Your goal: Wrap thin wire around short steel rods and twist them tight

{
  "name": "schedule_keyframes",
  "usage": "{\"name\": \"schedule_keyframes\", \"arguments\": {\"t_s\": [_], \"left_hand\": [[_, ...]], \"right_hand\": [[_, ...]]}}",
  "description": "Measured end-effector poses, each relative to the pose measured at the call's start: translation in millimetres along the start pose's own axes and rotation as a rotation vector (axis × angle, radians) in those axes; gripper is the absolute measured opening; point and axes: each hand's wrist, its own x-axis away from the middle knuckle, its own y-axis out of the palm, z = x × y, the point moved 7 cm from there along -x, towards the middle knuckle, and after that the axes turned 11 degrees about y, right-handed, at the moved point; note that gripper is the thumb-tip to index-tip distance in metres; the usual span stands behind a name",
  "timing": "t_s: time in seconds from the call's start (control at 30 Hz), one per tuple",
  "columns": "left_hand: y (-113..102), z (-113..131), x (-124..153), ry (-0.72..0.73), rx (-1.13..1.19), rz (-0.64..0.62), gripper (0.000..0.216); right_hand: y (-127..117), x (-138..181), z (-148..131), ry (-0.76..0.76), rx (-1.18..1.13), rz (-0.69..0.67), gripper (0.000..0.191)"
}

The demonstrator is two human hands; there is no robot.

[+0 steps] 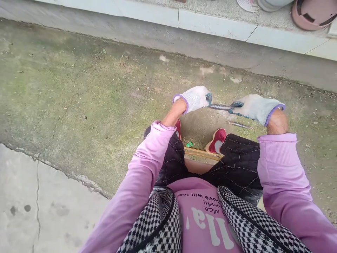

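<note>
Between my hands stretches a thin dark rod (220,106) with a shiny silvery wrapping along its visible middle; its exact kind is unclear. My left hand (198,97), in a white knit glove with a purple cuff and blue-green palm, is closed round one end. At the other end my right hand (254,107), gloved the same way, pinches the rod between thumb and fingers. A second short, slim stick with a similar wrapped look (240,124) lies on the ground just below my right hand, touched by neither.
I sit low over mossy concrete ground (92,95), feet in red shoes (216,140) apart. A small green scrap (189,144) and yellowish wooden strips (201,153) lie between my legs. Ahead runs a raised tiled ledge (210,25) with a pinkish container (310,15) on it.
</note>
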Motion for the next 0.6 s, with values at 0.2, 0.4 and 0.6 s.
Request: {"name": "schedule_keyframes", "arguments": {"t_s": [0.2,0.4,0.6], "left_hand": [[-11.2,10.0,-0.8,0.039,-0.181,0.014,0.032],[-14.9,7.7,-0.8,0.057,-0.507,0.044,0.024],[-14.1,25.5,-0.3,0.153,-0.577,0.121,0.031]], "right_hand": [[-27.3,-13.9,3.8,0.071,-0.025,0.168,0.028],[-27.1,-8.0,7.3,0.085,-0.001,0.119,0.034],[-38.0,1.5,6.2,0.152,-0.038,0.174,0.027]]}}
